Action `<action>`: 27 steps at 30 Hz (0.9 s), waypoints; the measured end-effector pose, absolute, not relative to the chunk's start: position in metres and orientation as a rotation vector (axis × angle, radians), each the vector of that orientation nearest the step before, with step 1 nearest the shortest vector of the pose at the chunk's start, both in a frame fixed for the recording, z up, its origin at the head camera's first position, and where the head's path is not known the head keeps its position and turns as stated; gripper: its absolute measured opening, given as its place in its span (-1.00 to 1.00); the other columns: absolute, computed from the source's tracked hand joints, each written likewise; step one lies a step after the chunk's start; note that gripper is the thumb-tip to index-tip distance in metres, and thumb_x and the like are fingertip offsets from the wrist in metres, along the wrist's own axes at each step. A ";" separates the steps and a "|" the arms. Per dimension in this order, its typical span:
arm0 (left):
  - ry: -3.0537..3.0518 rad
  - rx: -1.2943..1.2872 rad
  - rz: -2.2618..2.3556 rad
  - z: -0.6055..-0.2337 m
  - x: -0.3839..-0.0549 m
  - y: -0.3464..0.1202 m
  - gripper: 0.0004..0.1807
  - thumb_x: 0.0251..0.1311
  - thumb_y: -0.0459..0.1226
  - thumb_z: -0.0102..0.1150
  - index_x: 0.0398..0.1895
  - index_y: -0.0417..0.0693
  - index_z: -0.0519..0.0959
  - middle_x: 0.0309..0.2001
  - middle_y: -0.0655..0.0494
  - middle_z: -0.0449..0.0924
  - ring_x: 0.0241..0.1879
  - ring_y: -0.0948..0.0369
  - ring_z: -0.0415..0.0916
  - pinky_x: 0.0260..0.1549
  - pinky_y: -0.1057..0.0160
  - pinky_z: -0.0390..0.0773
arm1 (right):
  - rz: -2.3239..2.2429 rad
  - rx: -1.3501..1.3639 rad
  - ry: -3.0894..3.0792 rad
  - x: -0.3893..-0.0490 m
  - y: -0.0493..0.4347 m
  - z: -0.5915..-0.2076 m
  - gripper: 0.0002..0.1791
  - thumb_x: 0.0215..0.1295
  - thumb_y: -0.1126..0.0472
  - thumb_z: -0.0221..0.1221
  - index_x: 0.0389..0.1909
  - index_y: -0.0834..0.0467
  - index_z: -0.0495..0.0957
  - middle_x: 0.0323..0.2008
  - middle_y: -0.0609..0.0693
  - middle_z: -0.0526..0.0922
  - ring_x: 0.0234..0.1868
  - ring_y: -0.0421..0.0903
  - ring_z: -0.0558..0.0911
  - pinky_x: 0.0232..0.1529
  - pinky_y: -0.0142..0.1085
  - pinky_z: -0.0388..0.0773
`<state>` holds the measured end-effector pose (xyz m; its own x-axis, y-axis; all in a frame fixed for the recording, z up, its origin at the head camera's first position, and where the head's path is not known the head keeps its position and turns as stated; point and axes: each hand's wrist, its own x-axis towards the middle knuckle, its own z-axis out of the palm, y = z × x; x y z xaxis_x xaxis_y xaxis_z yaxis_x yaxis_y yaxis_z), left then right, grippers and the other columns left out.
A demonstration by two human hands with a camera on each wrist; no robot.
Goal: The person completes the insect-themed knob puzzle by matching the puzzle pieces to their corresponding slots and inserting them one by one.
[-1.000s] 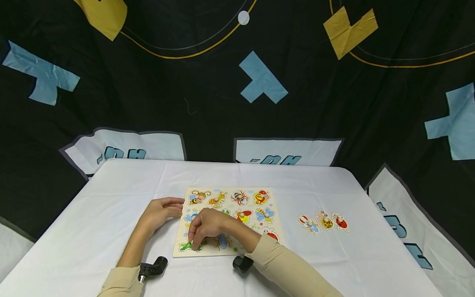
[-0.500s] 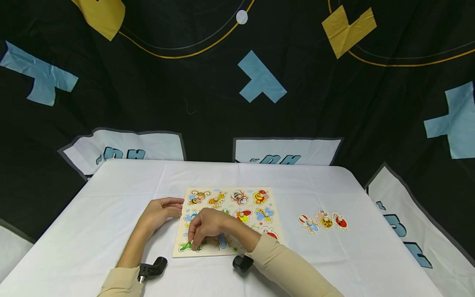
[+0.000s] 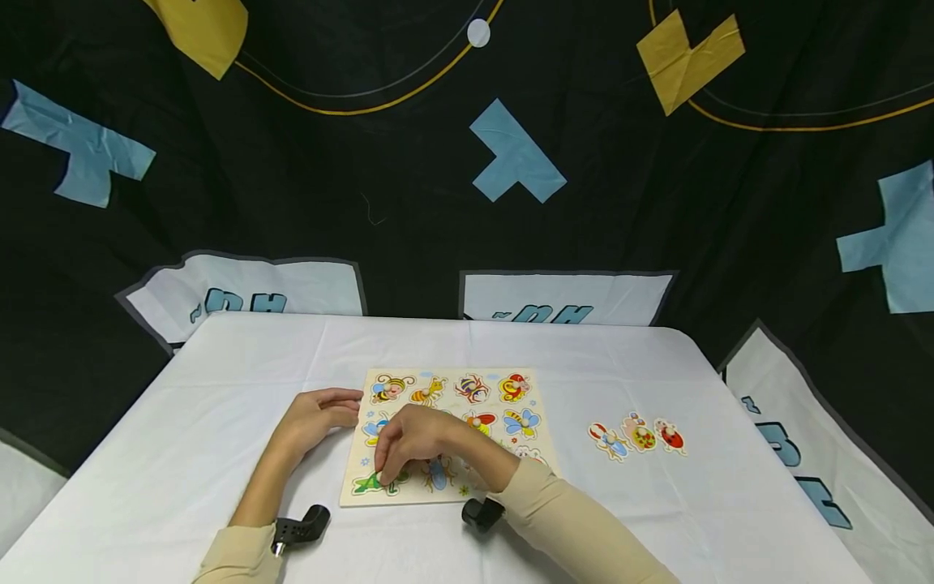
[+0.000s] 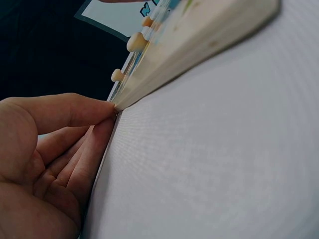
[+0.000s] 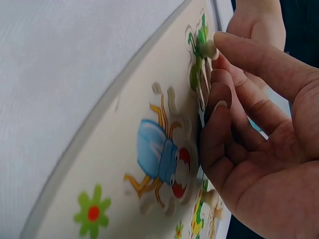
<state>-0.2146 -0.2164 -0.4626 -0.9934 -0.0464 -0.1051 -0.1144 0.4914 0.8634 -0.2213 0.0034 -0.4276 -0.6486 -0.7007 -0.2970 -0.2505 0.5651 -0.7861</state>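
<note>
A wooden insect peg puzzle board (image 3: 350, 496) lies on the white table. My right hand (image 3: 417, 436) is over its near left part, thumb and index finger pinching the small knob (image 5: 207, 49) of a green grasshopper piece (image 3: 367, 484). That piece sits at its outline on the board. My left hand (image 3: 314, 418) rests at the board's left side; in the left wrist view its fingertips (image 4: 107, 109) touch the board's edge. Beside the grasshopper, a blue beetle picture (image 5: 152, 149) shows in a recess without a knob. Several knobbed insect pieces fill the board's back rows.
To the right of the board, three loose pieces lie on the tablecloth: a blue beetle with red pincers (image 3: 607, 440), a pink-and-green bug (image 3: 640, 435) and a red ladybug (image 3: 670, 435). A black curtain (image 3: 409, 211) hangs behind the table (image 3: 554, 527).
My right hand has lifted and shifted slightly right, its fingertips still at the grasshopper piece. My left hand and the loose pieces have stayed in place.
</note>
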 end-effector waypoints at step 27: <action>2.625 -0.155 1.577 -0.462 -0.213 -0.214 -0.48 0.14 -0.27 0.37 0.22 -0.11 0.62 0.03 -0.05 0.74 0.21 -0.01 0.52 0.31 -0.14 0.29 | -1.049 -0.658 2.249 -0.239 0.073 -0.410 -0.87 0.02 0.29 0.49 -0.37 0.12 0.77 -0.56 -0.07 0.72 -0.55 -0.14 0.51 -0.49 -0.30 0.44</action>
